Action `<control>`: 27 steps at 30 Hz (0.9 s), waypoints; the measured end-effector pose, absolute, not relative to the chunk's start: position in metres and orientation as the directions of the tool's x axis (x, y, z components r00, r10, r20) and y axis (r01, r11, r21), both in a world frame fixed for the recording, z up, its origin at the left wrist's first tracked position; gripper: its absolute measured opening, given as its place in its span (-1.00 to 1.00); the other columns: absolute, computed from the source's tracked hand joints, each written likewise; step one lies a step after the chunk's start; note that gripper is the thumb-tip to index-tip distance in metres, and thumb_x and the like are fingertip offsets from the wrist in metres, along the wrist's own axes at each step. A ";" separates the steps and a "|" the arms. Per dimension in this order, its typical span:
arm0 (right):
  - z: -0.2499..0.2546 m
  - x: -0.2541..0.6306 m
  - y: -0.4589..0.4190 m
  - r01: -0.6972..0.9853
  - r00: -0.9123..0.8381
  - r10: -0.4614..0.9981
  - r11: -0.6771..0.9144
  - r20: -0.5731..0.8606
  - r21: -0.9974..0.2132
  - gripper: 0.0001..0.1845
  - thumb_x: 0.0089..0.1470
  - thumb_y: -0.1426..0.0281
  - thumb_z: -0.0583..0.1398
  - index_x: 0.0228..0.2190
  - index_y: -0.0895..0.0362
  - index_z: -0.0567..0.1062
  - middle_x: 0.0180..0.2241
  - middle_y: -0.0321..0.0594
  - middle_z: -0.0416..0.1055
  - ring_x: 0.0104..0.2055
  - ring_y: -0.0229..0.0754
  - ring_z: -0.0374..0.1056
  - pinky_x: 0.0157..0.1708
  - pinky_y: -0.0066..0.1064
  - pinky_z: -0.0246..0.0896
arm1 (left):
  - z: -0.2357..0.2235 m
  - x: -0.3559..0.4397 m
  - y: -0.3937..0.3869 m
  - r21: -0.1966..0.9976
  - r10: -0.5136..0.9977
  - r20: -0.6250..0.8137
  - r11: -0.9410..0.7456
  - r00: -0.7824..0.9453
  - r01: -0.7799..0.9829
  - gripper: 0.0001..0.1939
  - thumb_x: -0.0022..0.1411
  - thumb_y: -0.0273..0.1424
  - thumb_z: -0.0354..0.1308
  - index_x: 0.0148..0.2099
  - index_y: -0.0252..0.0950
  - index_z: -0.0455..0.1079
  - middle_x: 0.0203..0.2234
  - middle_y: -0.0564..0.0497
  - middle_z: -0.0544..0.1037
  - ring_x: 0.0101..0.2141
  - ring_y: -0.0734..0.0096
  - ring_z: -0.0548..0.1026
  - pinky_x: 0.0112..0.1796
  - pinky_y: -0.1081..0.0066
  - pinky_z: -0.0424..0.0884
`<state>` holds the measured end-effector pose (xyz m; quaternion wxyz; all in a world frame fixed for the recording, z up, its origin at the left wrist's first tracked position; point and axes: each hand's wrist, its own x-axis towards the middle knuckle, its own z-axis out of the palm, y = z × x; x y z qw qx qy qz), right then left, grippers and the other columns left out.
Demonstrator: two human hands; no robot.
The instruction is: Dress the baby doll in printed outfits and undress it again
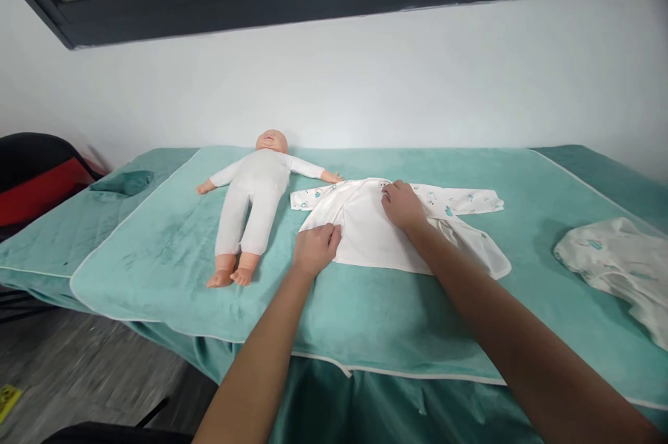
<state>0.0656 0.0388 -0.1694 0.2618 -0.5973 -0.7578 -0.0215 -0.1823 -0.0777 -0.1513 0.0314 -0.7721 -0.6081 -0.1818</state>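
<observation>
A white baby shirt point(376, 228) lies spread on the green cover, its printed sleeves stretched to both sides and one front flap folded out to the right. My left hand point(316, 249) is closed on the shirt's left side, near the lower edge. Up by the neckline, my right hand point(403, 206) has its fingers curled down on the cloth; its fingertips are partly hidden. To the left a baby doll point(255, 183) in a white body suit lies on its back with arms spread. One of the doll's hands rests close to the shirt's left sleeve.
A crumpled white printed garment point(616, 263) lies at the right. The green cover point(156, 249) drapes over the front edge of the bed. Behind stand a white wall point(417, 82) and a dark window frame point(209, 2). A black and red chair point(42, 179) is at the left.
</observation>
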 end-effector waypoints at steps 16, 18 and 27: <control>-0.178 0.066 0.041 0.675 -0.578 0.680 0.709 0.451 -0.204 -0.59 0.27 0.31 0.05 0.05 0.01 0.54 0.17 -0.24 0.40 0.22 -0.06 0.30 0.27 -0.09 0.15 | -0.149 -0.181 -0.078 0.160 0.930 0.321 -0.237 0.176 0.958 -0.57 0.44 -0.23 -0.16 -0.34 -0.24 0.45 -0.45 -0.04 0.62 -0.40 0.32 0.53 -0.44 0.31 0.00; -0.179 0.065 0.041 0.646 -0.612 0.645 0.742 0.458 -0.182 -0.59 0.28 0.29 0.05 0.07 0.00 0.52 0.18 -0.24 0.39 0.24 -0.06 0.29 0.28 -0.09 0.14 | -0.149 -0.180 -0.078 0.160 0.932 0.319 -0.233 0.174 0.959 -0.57 0.44 -0.22 -0.16 -0.33 -0.24 0.45 -0.44 -0.03 0.63 -0.40 0.32 0.54 -0.44 0.31 0.00; -0.165 0.058 0.033 0.629 -0.715 0.622 0.772 0.319 -0.094 -0.49 0.28 0.37 0.02 0.23 -0.07 0.34 0.31 -0.21 0.19 0.35 -0.02 0.11 0.29 0.02 0.01 | -0.146 -0.180 -0.079 0.157 0.937 0.300 -0.232 0.178 0.960 -0.57 0.44 -0.22 -0.16 -0.32 -0.24 0.46 -0.42 -0.05 0.63 -0.37 0.30 0.55 -0.42 0.32 0.07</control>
